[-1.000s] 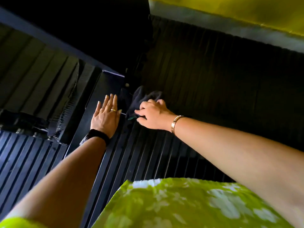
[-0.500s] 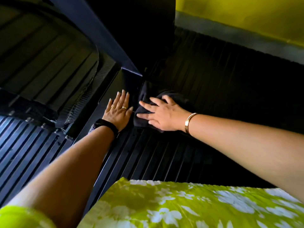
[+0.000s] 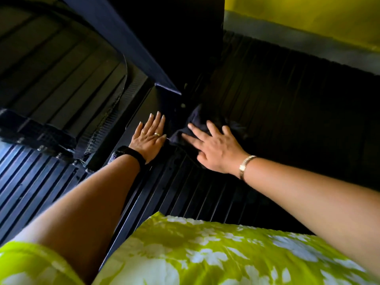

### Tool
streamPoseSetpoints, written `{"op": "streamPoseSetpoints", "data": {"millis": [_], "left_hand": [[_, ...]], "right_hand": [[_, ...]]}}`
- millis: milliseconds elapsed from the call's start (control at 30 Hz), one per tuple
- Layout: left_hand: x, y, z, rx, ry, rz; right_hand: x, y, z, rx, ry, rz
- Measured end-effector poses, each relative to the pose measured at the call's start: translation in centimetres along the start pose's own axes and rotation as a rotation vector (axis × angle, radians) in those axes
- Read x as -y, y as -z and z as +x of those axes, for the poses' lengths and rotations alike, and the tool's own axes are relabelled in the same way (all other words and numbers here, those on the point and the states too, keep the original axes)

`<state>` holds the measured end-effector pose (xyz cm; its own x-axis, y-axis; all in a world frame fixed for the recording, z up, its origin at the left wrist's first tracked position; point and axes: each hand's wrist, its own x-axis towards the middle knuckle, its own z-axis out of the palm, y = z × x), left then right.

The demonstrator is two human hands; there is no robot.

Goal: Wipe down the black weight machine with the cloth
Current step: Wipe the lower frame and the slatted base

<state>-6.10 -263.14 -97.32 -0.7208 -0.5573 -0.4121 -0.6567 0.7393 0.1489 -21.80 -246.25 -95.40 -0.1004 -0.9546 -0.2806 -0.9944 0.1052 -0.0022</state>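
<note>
Cloth [image 3: 198, 118] | right hand [image 3: 218, 151] fingers [image 3: 196, 131] spread, pressing it | left hand [image 3: 148, 138] flat on machine frame [image 3: 141, 108]

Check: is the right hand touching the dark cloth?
Touching. The head view shows the right hand lying flat on the cloth, fingers straight, with fabric bunched beyond the fingertips.

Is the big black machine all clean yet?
Not yet, it seems. Done: hard to tell, because no wiped patch shows on the dark metal. In hand: the right hand presses the dark cloth, fingers straight, by the foot of the slanted beam. The left hand rests flat on the base plate. Left: probably the beam itself, which nothing touches.
</note>
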Motion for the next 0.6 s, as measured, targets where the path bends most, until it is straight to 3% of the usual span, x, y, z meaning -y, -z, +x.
{"op": "streamPoseSetpoints", "data": {"millis": [133,333,400,500,600], "left_hand": [[0.2,-0.3,0.0,-0.008,-0.003,-0.013],[0.0,0.3,0.3,0.069,0.02,-0.026],[-0.1,0.4,0.5,0.08,0.025,-0.027],[-0.5,0.4,0.2,0.079,0.036,-0.039],[-1.0,-0.2,-0.9,-0.058,0.017,-0.006]], "right_hand": [[-1.9,-0.9,-2.7,0.025,0.005,0.029],[-0.3,0.8,3.2,-0.02,-0.314,0.146],[0.5,0.6,3.0,-0.037,-0.286,0.111],[0.9,-0.8,-0.7,-0.048,-0.104,0.044],[-0.6,-2.7,-5.9,-0.084,-0.104,0.09]]}}
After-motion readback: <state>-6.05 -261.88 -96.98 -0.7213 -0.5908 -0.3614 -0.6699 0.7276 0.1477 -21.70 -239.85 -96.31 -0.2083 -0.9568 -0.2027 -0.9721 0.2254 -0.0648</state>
